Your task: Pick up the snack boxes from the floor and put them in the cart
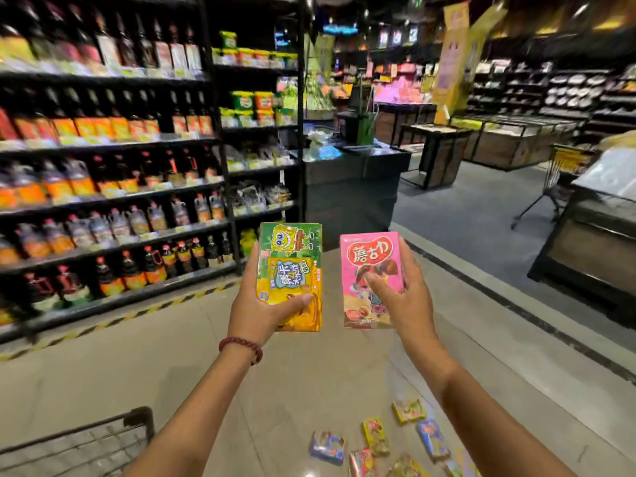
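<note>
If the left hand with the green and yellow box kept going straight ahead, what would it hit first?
Probably the dark counter at the aisle's end. The left hand and its box point up the open floor toward it, though depth is unclear.

A green-and-yellow snack box (290,277) stands upright at centre, a pink snack box (371,280) just beside it at 3 o'clock. More small boxes (378,438) lie scattered flat on the floor at 5 o'clock. The wire cart (86,442) sits at 7 o'clock.

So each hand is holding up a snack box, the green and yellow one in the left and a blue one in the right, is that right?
Not quite. The head view shows the right hand holding a pink box, not a blue one. The rest stands: the left hand holds the green and yellow box, and both are held up.
</note>
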